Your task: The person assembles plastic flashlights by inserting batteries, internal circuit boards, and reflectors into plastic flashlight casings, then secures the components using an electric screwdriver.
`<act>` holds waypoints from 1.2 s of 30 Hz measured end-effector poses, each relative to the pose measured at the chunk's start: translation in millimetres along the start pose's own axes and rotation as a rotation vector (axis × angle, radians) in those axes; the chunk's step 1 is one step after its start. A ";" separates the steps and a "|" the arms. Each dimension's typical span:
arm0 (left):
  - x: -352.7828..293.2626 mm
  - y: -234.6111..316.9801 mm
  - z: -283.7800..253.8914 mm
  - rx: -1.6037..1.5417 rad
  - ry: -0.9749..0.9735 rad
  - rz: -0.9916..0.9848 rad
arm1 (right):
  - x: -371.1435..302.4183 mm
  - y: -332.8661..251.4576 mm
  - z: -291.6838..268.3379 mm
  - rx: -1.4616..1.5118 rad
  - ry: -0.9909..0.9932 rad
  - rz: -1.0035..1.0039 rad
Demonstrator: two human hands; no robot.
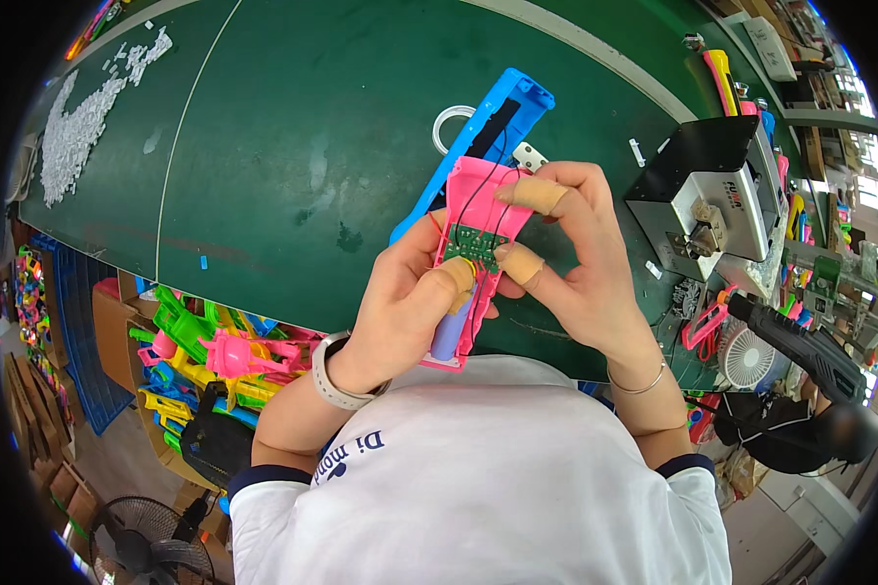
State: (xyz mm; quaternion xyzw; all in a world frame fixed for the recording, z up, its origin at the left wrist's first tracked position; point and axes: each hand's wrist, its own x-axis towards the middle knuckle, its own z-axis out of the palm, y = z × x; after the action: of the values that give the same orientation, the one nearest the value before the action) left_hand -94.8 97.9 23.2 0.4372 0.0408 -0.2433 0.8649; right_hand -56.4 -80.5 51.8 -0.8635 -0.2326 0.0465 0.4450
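My left hand (405, 292) is closed round a long pink plastic housing half (478, 195), with its taped thumb pressed inside. A green circuit board (475, 246) sits in the housing, above a purple cylindrical battery (448, 333). Thin black wires run from the board over the pink shell. My right hand (580, 258) grips the right side of the housing; its taped index finger touches the upper edge by a wire, and its taped thumb is at the board's edge. Just behind lies a blue plastic housing (488, 127) with a black strip inside, partly covered by the pink one.
On the green table (293, 117) lie a white ring (448, 125) and a pile of small white pieces (80, 127). To the right stand a black-and-white machine (712, 200), a small white fan (746, 356) and a black tool (800, 341). Colourful plastic parts (229, 356) fill a box at left.
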 end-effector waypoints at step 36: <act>-1.6 -11.5 -3.3 -0.073 0.043 -0.093 | 106.4 -27.3 -24.8 -0.643 -0.441 -0.561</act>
State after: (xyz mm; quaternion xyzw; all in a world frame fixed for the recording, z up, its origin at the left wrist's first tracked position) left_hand -100.9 95.3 13.1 0.4082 0.0883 -0.2720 0.8669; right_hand 35.3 -38.4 101.7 -0.8309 -0.5479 0.0324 0.0910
